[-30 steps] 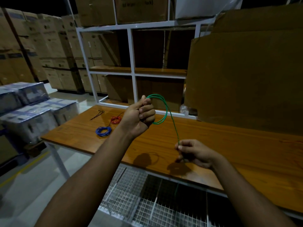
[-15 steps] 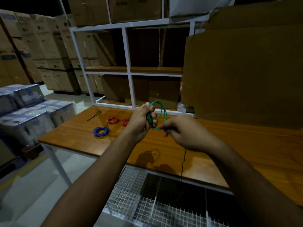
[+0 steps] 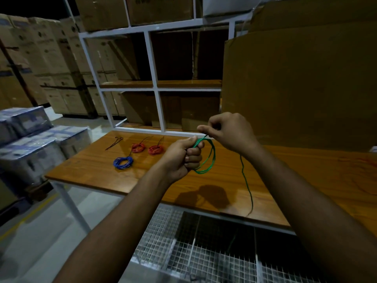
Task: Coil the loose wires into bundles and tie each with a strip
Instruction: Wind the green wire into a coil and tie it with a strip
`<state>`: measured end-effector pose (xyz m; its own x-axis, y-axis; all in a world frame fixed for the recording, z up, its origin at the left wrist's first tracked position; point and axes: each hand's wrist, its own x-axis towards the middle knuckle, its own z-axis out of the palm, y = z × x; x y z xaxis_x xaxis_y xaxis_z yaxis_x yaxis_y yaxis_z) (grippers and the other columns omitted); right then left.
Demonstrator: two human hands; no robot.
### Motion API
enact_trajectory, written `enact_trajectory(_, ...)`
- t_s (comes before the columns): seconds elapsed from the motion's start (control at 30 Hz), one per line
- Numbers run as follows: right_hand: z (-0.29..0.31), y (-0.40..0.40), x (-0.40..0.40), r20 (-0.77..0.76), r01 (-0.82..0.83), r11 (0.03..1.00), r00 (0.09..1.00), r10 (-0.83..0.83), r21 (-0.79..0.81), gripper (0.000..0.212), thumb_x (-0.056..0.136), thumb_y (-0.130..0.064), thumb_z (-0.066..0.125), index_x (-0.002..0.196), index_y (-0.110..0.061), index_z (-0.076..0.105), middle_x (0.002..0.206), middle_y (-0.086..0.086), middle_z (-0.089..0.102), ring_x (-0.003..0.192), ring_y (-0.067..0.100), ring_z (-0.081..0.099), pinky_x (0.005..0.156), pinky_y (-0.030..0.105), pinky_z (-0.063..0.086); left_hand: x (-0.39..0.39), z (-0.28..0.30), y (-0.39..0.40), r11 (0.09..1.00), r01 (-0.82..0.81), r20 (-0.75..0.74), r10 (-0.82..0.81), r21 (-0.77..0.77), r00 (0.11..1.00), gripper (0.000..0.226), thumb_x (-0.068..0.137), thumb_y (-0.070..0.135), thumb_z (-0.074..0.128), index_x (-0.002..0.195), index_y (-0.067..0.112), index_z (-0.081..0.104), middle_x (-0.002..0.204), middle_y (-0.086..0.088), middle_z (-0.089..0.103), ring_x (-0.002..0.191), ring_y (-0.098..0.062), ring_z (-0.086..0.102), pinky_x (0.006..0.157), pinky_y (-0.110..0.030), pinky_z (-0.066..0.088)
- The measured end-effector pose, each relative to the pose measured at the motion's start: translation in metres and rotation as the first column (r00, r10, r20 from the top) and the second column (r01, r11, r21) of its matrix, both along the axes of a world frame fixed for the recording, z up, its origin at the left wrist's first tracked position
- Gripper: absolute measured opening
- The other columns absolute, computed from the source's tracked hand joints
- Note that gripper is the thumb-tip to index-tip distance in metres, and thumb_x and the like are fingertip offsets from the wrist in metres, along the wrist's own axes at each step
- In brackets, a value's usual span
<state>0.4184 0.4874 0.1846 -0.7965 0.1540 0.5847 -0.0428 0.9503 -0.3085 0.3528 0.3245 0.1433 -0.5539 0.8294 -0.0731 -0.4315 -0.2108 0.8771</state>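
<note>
Right hand rose w/ green wire above left hand; both grip it, another loop forming.

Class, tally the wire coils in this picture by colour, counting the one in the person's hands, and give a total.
Red coils: 2
Blue coil: 1
Green coil, held in the left hand: 1
Total: 4
</note>
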Motion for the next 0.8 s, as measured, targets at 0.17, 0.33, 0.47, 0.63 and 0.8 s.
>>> enact_trajectory(0.17, -0.022, 0.009, -0.004, 0.134, -0.178, 0.691, 0.918, 0.372, -0.700, 0.054, 0.085, -0.067, 0.052, 0.065, -0.017, 0.049, 0.052, -0.003, 0.043, 0.048, 0.014, 0.036, 0.051, 0.029, 0.031, -0.001, 0.002, -0.005, 0.984, 0.153, 0.169, -0.168, 0.094, 0.971, 0.033, 0.099, 0.035, 0.041, 0.072, 0.016, 0.048, 0.048, 0.010, 0.033, 0.037, -0.004, 0.028, 0.038, -0.018, 0.017)
enact_trajectory(0.33, -0.083, 0.038, 0.005, 0.058, -0.059, 0.131, 0.668, 0.742, -0.990, 0.051, 0.078, -0.058, 0.074, 0.093, -0.012, 0.060, 0.064, 0.000, 0.051, 0.051, 0.010, 0.045, 0.064, 0.032, 0.044, -0.009, 0.002, -0.013, 0.965, 0.187, 0.225, -0.227, 0.186, 0.947, 0.039, 0.102, 0.034, 0.038, 0.068, 0.018, 0.047, 0.046, 0.010, 0.036, 0.041, -0.003, 0.019, 0.035, -0.018, 0.021)
enact_trajectory(0.47, -0.136, 0.052, 0.022, 0.043, 0.012, 0.044, 0.585, 0.810, -0.999, 0.044, 0.067, -0.023, 0.090, 0.100, -0.005, 0.067, 0.089, 0.011, 0.059, 0.081, 0.021, 0.061, 0.074, 0.038, 0.058, -0.017, 0.010, -0.018, 0.956, 0.144, 0.234, -0.206, 0.255, 0.950, 0.038, 0.102, 0.033, 0.037, 0.069, 0.018, 0.047, 0.048, 0.010, 0.036, 0.043, -0.002, 0.017, 0.037, -0.017, 0.017)
enact_trajectory(0.63, -0.147, 0.043, 0.028, -0.042, -0.016, -0.060, 0.889, 0.455, -0.998, 0.023, 0.084, -0.006, 0.069, 0.105, 0.001, 0.064, 0.085, 0.012, 0.060, 0.065, 0.017, 0.063, 0.064, 0.034, 0.061, -0.026, 0.011, -0.020, 0.965, 0.156, 0.172, -0.194, 0.211, 0.966, 0.039, 0.103, 0.035, 0.036, 0.069, 0.019, 0.046, 0.048, 0.009, 0.037, 0.039, -0.003, 0.026, 0.038, -0.018, 0.018)
enact_trajectory(0.8, -0.135, 0.056, 0.023, -0.049, -0.068, 0.146, 0.990, 0.132, -0.987, 0.011, 0.091, -0.009, 0.065, 0.098, -0.003, 0.070, 0.087, 0.012, 0.070, 0.074, 0.022, 0.071, 0.081, 0.044, 0.057, -0.028, 0.013, -0.018, 0.972, 0.208, 0.040, -0.213, 0.109, 0.976, 0.040, 0.101, 0.035, 0.040, 0.063, 0.022, 0.041, 0.047, 0.010, 0.035, 0.041, -0.005, 0.020, 0.038, -0.019, 0.017)
